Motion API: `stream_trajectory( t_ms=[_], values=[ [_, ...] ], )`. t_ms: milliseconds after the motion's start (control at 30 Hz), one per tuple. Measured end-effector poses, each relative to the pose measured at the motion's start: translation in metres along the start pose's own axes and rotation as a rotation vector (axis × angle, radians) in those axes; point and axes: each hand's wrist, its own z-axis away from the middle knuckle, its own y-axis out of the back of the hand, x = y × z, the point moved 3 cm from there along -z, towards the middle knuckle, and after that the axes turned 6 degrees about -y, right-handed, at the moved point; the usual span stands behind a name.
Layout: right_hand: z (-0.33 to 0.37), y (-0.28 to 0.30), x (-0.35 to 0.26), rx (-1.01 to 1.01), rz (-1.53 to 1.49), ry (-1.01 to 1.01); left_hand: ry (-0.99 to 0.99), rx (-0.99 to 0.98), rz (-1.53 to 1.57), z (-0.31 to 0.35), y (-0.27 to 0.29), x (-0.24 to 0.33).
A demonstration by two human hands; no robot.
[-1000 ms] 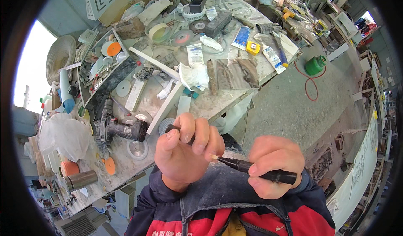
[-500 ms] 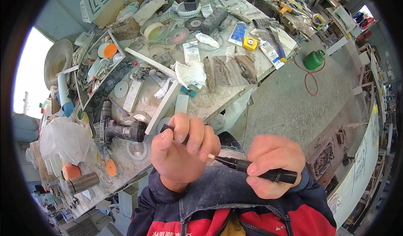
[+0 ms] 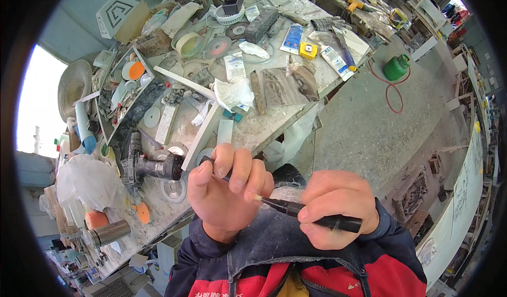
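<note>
My right hand (image 3: 338,207) grips a black pen (image 3: 288,207) with a tapered front and a small pale tip. That tip touches, or nearly touches, a fingertip of my left hand (image 3: 227,191). Between the curled fingers of the left hand is a short dark cylindrical piece (image 3: 207,160), mostly hidden; it looks like a pen cap. Both hands are held up in front of my chest, apart from the bench.
A dusty workbench (image 3: 248,136) carries a black cordless drill (image 3: 153,165), a crumpled white cloth (image 3: 232,92), several tubes, grinding discs and a yellow box (image 3: 308,50). Off to the right, a green gas cylinder (image 3: 396,67) with a red hose stands on the floor (image 3: 359,123).
The right hand and pen have shifted slightly left, and the pen tip sits a little lower on the left hand's fingers. The whole view has moved slightly. Both grips look unchanged.
</note>
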Motion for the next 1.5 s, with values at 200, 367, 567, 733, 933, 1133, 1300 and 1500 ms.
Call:
stream_trajectory(
  t_ms=[200,367,567,733,933,1133,1300,1500],
  values=[
    [0.005,0.003,-0.001,0.035,-0.032,0.01,0.008,-0.006,0.012,0.001,-0.002,-0.005],
    [0.007,0.007,-0.001,0.017,-0.039,0.002,0.0,-0.008,0.0,0.0,-0.003,-0.007],
    [0.007,0.008,-0.003,0.026,-0.021,-0.019,0.011,-0.025,-0.043,0.001,-0.004,-0.009],
    [0.006,0.011,-0.006,0.06,-0.055,-0.051,-0.004,-0.011,-0.043,0.001,-0.003,-0.009],
    [0.007,0.01,-0.006,0.05,-0.019,-0.048,-0.013,-0.004,-0.057,0.001,-0.003,-0.007],
    [0.007,0.008,-0.004,0.027,0.008,-0.088,0.014,-0.008,-0.039,0.001,-0.002,-0.007],
    [0.003,0.011,-0.011,0.101,-0.054,-0.101,0.045,-0.004,-0.04,0.002,-0.004,-0.006],
    [-0.009,0.0,-0.009,0.056,-0.037,-0.061,0.1,-0.035,-0.056,0.004,-0.006,-0.01]
  ],
)
